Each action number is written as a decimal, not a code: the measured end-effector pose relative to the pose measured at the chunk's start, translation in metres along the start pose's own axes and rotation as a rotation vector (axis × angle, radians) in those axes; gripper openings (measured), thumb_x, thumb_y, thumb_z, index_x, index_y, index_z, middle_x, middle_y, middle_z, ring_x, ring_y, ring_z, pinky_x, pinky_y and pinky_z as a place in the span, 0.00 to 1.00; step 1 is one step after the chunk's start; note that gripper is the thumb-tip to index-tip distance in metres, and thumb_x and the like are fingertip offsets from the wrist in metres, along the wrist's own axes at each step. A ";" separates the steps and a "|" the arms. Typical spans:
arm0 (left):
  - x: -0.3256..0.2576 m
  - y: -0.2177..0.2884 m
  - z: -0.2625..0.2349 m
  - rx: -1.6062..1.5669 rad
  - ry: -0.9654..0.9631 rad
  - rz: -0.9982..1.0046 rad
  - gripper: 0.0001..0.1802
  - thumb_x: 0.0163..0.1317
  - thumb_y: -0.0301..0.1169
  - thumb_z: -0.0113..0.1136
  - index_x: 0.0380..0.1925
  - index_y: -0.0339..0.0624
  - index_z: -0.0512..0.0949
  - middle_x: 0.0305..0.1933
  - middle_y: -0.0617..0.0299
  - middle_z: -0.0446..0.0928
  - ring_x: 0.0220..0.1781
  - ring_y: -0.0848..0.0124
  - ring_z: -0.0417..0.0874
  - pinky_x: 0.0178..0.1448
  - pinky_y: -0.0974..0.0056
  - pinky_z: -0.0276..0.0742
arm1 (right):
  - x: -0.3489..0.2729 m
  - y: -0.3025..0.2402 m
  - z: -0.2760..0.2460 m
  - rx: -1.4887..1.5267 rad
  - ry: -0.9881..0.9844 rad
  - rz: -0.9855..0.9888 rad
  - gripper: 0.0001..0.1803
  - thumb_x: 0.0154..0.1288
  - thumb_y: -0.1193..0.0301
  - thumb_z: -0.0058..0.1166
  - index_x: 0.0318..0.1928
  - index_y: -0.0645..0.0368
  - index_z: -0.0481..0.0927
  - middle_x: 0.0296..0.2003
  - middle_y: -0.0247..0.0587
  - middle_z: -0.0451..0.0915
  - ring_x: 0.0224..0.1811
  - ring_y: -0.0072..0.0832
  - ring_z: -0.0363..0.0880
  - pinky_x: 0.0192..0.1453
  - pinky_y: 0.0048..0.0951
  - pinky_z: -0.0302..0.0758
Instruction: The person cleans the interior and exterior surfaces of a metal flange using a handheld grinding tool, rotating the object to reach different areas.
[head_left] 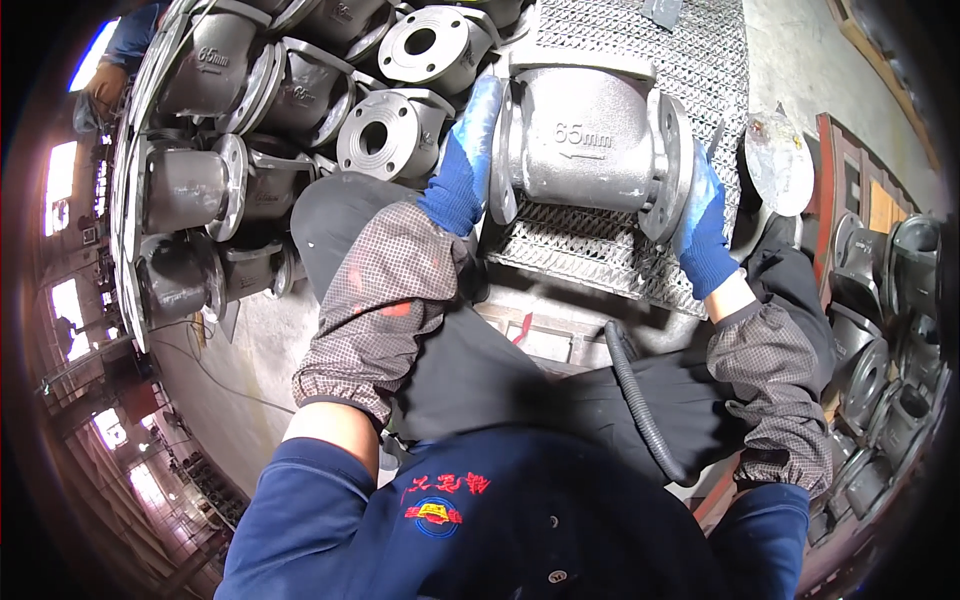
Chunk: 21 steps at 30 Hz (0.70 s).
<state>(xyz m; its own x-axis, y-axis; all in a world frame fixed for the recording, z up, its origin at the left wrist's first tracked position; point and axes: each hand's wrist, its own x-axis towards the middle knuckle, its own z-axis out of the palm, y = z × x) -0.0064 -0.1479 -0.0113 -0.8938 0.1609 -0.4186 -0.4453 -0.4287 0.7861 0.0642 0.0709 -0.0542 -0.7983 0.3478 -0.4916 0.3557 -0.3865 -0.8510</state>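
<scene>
A grey cast-iron flanged valve body [585, 140] lies across the metal mesh surface [590, 245] in front of me, with raised lettering and an arrow on its side. My left hand [474, 150], in a blue-coated knit glove, presses against its left flange. At the opposite end, my right hand [704, 215], gloved the same way, grips the right flange. The two hands hold the casting between them, and most of their fingers are hidden behind the flanges.
Similar grey valve bodies [185, 190] are stacked high at my left. More castings [860, 370] lie at the right, beyond a reddish-brown frame [826, 190]. A pale round plate [779, 163] stands right of the mesh. A grey corrugated hose [640, 405] runs between my legs. Another person's hand [105, 85] shows at upper left.
</scene>
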 end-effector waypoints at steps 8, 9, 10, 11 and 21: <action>-0.037 0.005 -0.011 0.430 -0.139 0.423 0.22 0.67 0.41 0.46 0.54 0.36 0.69 0.51 0.57 0.74 0.51 0.71 0.75 0.59 0.69 0.68 | -0.009 -0.018 0.009 0.236 -0.108 0.079 0.23 0.67 0.52 0.40 0.52 0.55 0.70 0.37 0.42 0.77 0.35 0.33 0.78 0.32 0.36 0.78; -0.041 0.011 -0.010 0.391 -0.100 0.356 0.22 0.67 0.41 0.46 0.53 0.36 0.70 0.50 0.58 0.74 0.50 0.71 0.75 0.57 0.69 0.69 | -0.011 -0.015 0.009 0.259 -0.135 0.125 0.22 0.67 0.53 0.40 0.53 0.54 0.69 0.38 0.40 0.77 0.35 0.33 0.78 0.31 0.37 0.78; -0.044 0.016 -0.009 0.352 -0.062 0.289 0.22 0.67 0.40 0.46 0.53 0.36 0.70 0.49 0.58 0.74 0.49 0.71 0.76 0.55 0.69 0.70 | -0.013 -0.012 0.009 0.261 -0.141 0.125 0.22 0.67 0.53 0.40 0.53 0.54 0.69 0.38 0.40 0.77 0.35 0.33 0.78 0.31 0.37 0.78; -0.046 0.019 -0.009 0.312 -0.024 0.221 0.21 0.67 0.40 0.46 0.52 0.36 0.70 0.48 0.58 0.75 0.48 0.71 0.76 0.54 0.69 0.70 | -0.015 -0.007 0.008 0.292 -0.171 0.162 0.21 0.67 0.56 0.40 0.54 0.55 0.69 0.42 0.39 0.76 0.40 0.31 0.77 0.39 0.35 0.77; -0.058 0.033 -0.003 0.295 -0.063 0.242 0.19 0.69 0.35 0.42 0.50 0.30 0.69 0.46 0.54 0.76 0.41 0.73 0.79 0.47 0.71 0.76 | -0.016 0.004 0.012 0.281 -0.167 0.211 0.19 0.69 0.59 0.38 0.54 0.54 0.70 0.43 0.37 0.77 0.41 0.32 0.76 0.46 0.35 0.75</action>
<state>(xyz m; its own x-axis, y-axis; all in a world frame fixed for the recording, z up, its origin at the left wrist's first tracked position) 0.0310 -0.1744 0.0372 -0.9724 0.1446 -0.1832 -0.2087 -0.1880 0.9597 0.0730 0.0537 -0.0477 -0.7981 0.1005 -0.5941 0.3924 -0.6615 -0.6391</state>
